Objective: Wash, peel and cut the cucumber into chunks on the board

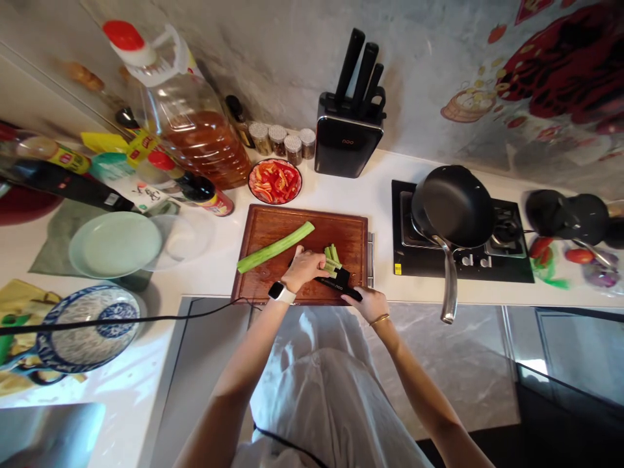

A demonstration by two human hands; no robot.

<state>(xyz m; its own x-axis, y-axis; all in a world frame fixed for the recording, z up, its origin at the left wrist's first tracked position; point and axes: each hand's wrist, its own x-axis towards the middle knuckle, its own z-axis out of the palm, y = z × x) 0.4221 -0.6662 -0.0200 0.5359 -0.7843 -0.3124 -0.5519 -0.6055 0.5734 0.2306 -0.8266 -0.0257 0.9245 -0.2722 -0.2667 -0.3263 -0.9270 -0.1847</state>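
While gripping green stalks (pixel 331 259), left hand (pixel 305 268); right hand (pixel 370 302) clenched on black knife (pixel 336 281), lettering unreadable.

Reddish wooden cutting board (pixel 273 227) with metal handle, matt black pan (pixel 455 201), glossy white countertop (pixel 380 188).

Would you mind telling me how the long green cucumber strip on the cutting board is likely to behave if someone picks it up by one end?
The cucumber strip looks long and thin, so it would probably sag slightly. Its pale cut face suggests a wet, slippery surface. Lying flat on the cutting board, it seems unlikely to roll.
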